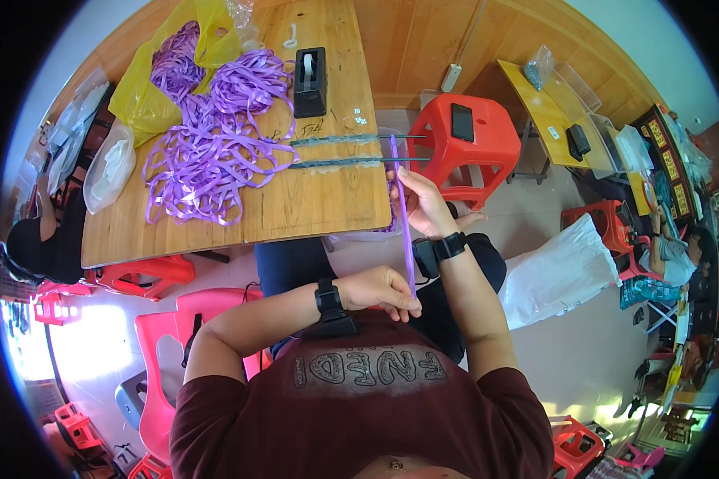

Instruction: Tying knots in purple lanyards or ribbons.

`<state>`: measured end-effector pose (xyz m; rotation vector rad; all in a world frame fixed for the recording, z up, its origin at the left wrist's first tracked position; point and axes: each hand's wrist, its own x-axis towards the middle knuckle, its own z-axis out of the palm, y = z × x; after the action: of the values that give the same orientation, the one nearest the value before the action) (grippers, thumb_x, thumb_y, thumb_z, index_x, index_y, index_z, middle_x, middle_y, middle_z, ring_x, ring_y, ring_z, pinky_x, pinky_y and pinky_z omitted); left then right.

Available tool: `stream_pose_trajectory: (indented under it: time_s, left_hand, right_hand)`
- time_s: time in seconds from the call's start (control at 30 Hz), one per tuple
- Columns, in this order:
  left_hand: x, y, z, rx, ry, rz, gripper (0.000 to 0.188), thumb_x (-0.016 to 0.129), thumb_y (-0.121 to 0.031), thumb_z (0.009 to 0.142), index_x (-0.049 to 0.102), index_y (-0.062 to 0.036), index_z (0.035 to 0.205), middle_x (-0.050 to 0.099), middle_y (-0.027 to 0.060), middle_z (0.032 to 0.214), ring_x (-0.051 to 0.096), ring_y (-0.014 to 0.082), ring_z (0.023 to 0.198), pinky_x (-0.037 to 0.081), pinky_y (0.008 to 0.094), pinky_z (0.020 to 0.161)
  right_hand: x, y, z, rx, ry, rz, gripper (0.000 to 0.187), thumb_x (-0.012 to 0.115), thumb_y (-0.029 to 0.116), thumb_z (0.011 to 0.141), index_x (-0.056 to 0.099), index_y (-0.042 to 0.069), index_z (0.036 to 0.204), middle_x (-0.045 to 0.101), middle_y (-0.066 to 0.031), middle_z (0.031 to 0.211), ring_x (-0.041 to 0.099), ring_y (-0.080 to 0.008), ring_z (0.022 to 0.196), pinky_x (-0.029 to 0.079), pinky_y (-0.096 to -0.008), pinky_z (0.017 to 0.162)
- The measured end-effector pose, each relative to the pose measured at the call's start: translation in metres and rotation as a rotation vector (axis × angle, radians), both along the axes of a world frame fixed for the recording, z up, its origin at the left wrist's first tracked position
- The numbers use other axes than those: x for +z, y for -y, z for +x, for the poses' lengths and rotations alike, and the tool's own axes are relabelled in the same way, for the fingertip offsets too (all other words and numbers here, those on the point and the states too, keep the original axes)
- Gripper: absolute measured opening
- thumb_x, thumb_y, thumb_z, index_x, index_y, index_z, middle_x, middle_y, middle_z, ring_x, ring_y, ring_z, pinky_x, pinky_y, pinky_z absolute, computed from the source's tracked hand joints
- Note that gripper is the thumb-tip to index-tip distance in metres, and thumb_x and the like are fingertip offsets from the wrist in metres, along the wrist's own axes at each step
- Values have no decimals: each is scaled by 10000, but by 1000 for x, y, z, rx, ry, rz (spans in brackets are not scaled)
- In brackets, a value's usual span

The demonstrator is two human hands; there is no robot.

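A narrow purple ribbon (408, 249) is stretched between my hands, just off the table's right edge. Its lower end is pinched in the fingers of my left hand (375, 289), close to my shirt. Higher up, my right hand (427, 209) has its thumb and fingers closed on the same strip, and the ribbon's upper end reaches up by two dark rods (351, 162). These rods lie side by side, fixed to the table with clear tape, and their ends stick out past its edge. Left of them spreads a tangled heap of purple ribbons (204, 172).
The wooden table (295, 209) also carries a yellow plastic bag (140, 100), a black tape dispenser (311, 94) and a white tub (110, 172). A red stool (487, 132) with a phone (462, 122) stands beyond my right hand. A white sack (563, 275) lies at right.
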<state>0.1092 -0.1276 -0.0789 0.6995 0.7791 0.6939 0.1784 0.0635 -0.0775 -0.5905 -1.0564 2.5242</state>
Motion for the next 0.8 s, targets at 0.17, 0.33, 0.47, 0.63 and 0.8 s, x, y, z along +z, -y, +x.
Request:
stream_pose_trajectory:
  time_s: [0.17, 0.33, 0.47, 0.63, 0.8]
  left_hand:
    - [-5, 1, 1, 12, 33, -66, 238, 695, -200, 933, 721, 22, 1014, 733, 117, 988, 696, 146, 804, 553, 244, 701]
    - [9, -1, 1, 5, -104, 10, 242, 704, -214, 927, 738, 14, 1003, 735, 102, 980, 683, 125, 760, 540, 232, 687]
    - [36, 5, -2, -2, -340, 296, 232, 725, -209, 909, 750, 0, 1006, 732, 81, 899, 665, 114, 719, 527, 242, 662]
    - [64, 11, -9, 137, -495, 829, 213, 740, -197, 897, 752, -6, 991, 714, 63, 830, 660, 112, 712, 525, 254, 651]
    - [82, 15, -6, 83, -372, 311, 225, 731, -208, 903, 753, 9, 962, 718, 83, 825, 673, 129, 685, 538, 251, 611]
  right_hand:
    - [-1, -6, -4, -87, 63, 152, 152, 670, 209, 945, 684, 67, 995, 679, -3, 760, 616, -86, 639, 480, -200, 588]
    - [7, -6, 0, -109, 128, 261, 135, 709, 197, 918, 695, 67, 954, 675, 9, 750, 590, -47, 603, 420, -167, 519]
    - [20, 0, 1, -69, 186, 358, 158, 699, 222, 929, 700, 68, 968, 660, 21, 732, 559, -23, 602, 400, -170, 507]
    - [38, 8, 19, -69, 245, 479, 245, 654, 258, 964, 685, 38, 1068, 660, -2, 779, 560, -42, 626, 437, -189, 550]
    - [43, 13, 59, -9, 171, 922, 267, 630, 37, 934, 641, 13, 1199, 665, -26, 882, 590, -65, 721, 482, -190, 637]
